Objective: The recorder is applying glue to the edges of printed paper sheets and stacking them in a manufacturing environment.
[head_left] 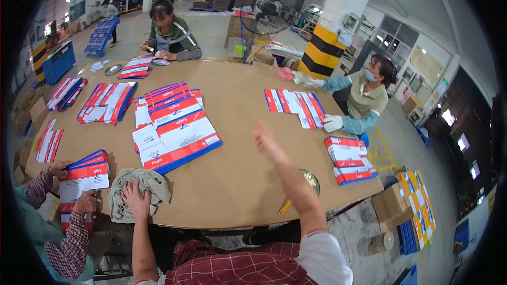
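Observation:
My left hand point(136, 199) lies with its fingers spread on a crumpled grey-green cloth point(160, 187) at the near left table edge. My right arm reaches out over the middle of the table. At its end my right hand point(263, 136) is raised above the surface, small and blurred, so its finger pose is unclear. Beneath that forearm sits a round tin point(312, 180), partly hidden, with a yellow-handled tool point(285, 207) beside it. Left of my right hand are overlapping stacks of red, white and blue flat printed cartons point(187, 134).
The brown tabletop point(237, 179) carries more carton stacks point(107, 101) at left and a stack point(349, 161) at right. Co-workers handle cartons: a person point(50, 221) close on my left, a person point(171, 37) across, and a gloved person point(364, 89) at right. Cardboard boxes point(391, 203) stand beyond the right edge.

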`<state>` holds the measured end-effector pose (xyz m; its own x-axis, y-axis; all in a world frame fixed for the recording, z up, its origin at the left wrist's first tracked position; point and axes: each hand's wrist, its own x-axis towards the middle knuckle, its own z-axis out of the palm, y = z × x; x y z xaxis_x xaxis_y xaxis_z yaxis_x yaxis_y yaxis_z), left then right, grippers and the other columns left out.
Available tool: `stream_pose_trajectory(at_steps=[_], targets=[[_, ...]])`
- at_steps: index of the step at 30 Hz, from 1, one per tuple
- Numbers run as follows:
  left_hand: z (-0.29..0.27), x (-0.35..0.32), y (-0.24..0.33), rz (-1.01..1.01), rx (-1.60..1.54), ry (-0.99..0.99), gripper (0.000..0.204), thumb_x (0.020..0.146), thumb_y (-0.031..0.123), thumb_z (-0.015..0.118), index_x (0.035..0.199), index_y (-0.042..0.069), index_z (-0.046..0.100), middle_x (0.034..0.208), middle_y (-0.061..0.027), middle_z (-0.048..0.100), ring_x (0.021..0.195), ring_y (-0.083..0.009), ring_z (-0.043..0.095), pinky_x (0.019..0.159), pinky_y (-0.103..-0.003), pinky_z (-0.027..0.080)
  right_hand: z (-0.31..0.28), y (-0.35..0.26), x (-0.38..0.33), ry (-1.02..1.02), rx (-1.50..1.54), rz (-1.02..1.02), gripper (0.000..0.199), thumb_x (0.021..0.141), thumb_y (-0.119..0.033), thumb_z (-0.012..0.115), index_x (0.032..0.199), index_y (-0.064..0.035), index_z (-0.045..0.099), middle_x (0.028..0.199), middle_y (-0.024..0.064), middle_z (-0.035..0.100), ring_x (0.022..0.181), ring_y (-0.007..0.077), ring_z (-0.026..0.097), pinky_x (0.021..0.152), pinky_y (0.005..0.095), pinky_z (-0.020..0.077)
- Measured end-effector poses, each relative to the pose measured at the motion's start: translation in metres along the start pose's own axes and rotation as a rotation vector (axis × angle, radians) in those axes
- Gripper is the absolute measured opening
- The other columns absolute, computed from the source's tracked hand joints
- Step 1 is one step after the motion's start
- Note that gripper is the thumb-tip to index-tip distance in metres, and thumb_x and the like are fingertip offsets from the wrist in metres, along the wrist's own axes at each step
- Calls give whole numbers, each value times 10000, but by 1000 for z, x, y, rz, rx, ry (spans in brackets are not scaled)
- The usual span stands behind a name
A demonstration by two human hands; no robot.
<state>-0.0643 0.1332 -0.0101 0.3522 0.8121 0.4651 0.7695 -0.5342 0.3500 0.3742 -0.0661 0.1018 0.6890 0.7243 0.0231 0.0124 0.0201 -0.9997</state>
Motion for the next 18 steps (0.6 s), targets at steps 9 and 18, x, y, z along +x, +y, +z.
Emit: stream_pose_trajectory(at_steps=[9,18], targets=[[3,-2,6,14,43,-30,542,692,230,623,1198,121,463,1239,-163,427,1236,-327,314,1030,-504,174,-106,-47,108,568,-873,-21,790,714,-88,546,1386,-58,133,692,132,597,527,205,577,412,319,449],[2,-3,-9,-8,66,-36,582,669,235,641,1215,129,469,1251,-162,424,1247,-316,308,1033,-503,166,-40,21,106,276,-1121,101,643,783,-123,476,1375,-136,224,1218,233,476,1115,363,483,920,453,404]])
